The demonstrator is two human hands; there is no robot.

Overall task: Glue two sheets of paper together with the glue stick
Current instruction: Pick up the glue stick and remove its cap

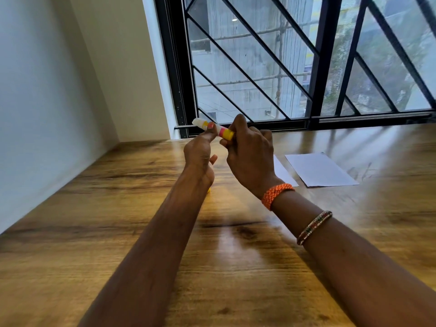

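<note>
A glue stick [223,131], white with yellow and pink bands, is held up in the air over the wooden table [118,208], its white tip pointing left. My right hand [250,159] grips its yellow base end. My left hand [200,152] touches the middle of the stick with a fingertip, the other fingers loosely curled. A small yellow piece [208,190], possibly the cap, peeks out on the table under my left wrist. A white sheet of paper [319,169] lies flat to the right. A second sheet [284,173] is partly hidden behind my right hand.
A black-framed window with diagonal bars [283,67] runs along the table's far edge. A white wall [47,102] bounds the table on the left. My right wrist wears an orange band [277,194] and a thin bangle.
</note>
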